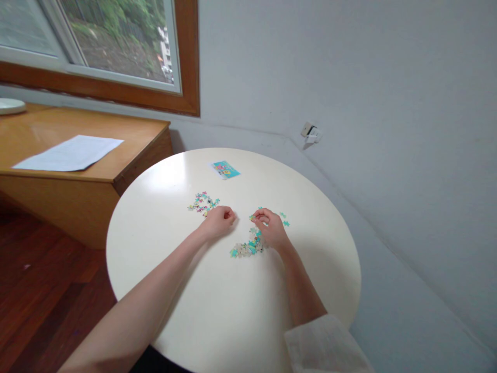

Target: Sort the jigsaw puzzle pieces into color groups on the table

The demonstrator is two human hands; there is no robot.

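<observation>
On a round cream table [217, 305], my left hand [219, 221] rests as a loose fist beside a scatter of small colourful jigsaw pieces [202, 202]; what it holds, if anything, is hidden. My right hand [269, 227] has its fingertips pinched together over a small puzzle piece at the top of a partly joined strip of pieces [247, 247]. A few loose turquoise pieces [284, 219] lie just right of that hand. A small picture card [224, 169] lies at the table's far side.
A wooden desk [97, 176] stands to the left with a white sheet of paper [70, 153] and a white plate edge [11, 105]. A window [97, 36] is above it. Grey walls close the right side, with a small wall fitting [310, 132].
</observation>
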